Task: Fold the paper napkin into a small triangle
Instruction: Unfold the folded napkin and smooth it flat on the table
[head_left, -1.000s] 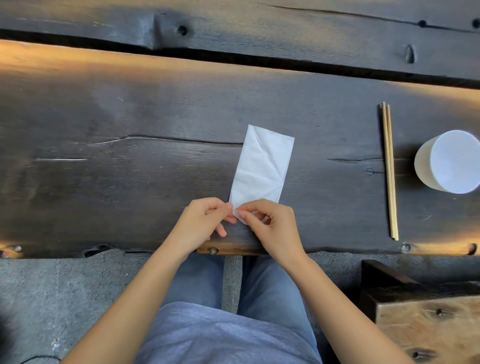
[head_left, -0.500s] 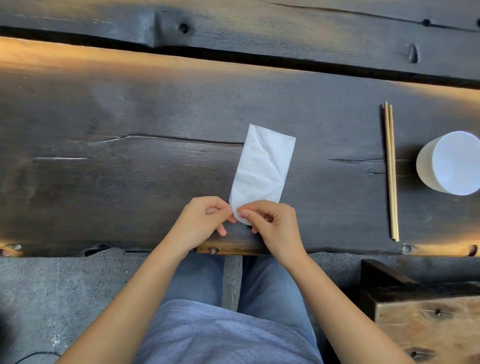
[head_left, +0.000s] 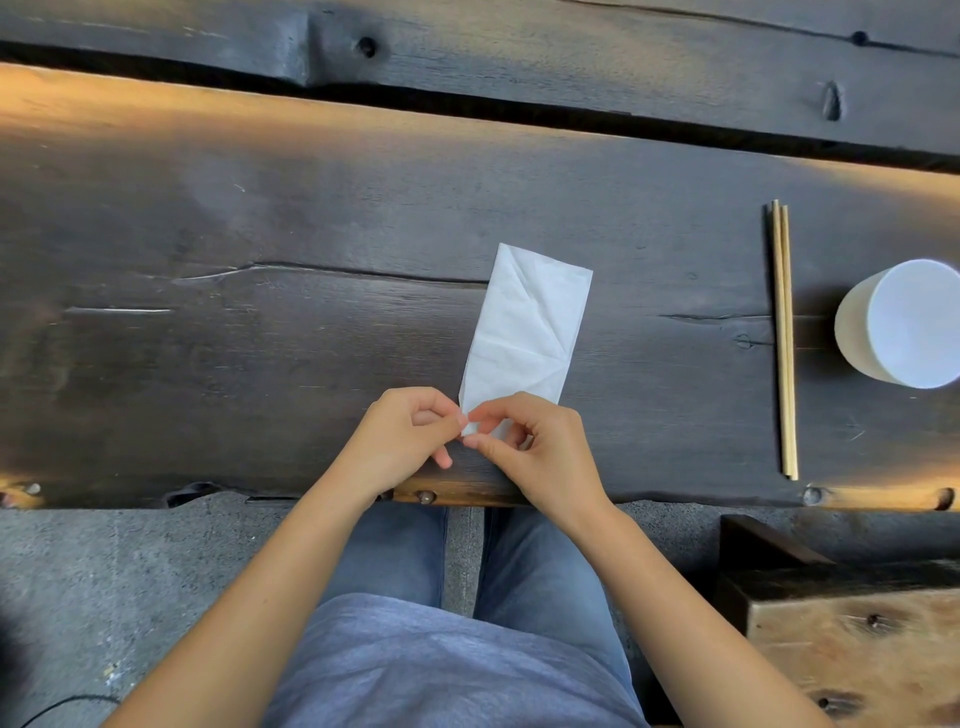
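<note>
A white paper napkin (head_left: 527, 327) lies on the dark wooden table (head_left: 260, 338) as a long narrow strip, creased with diagonal fold lines and tilted slightly to the right. Its near end is at the table's front edge. My left hand (head_left: 405, 441) pinches the near left corner between thumb and fingertips. My right hand (head_left: 540, 452) pinches the same near end from the right, fingertips touching those of the left. The hands hide the napkin's near edge.
A pair of wooden chopsticks (head_left: 783, 338) lies lengthwise at the right. A white paper cup (head_left: 904, 325) stands beyond them at the right edge. A wooden bench (head_left: 852, 639) sits at the lower right. A gap separates the table plank from the far plank (head_left: 519, 57).
Both hands stay on the napkin's near end; the fingertips have drawn closer together around the near left corner. The napkin strip has not shifted.
</note>
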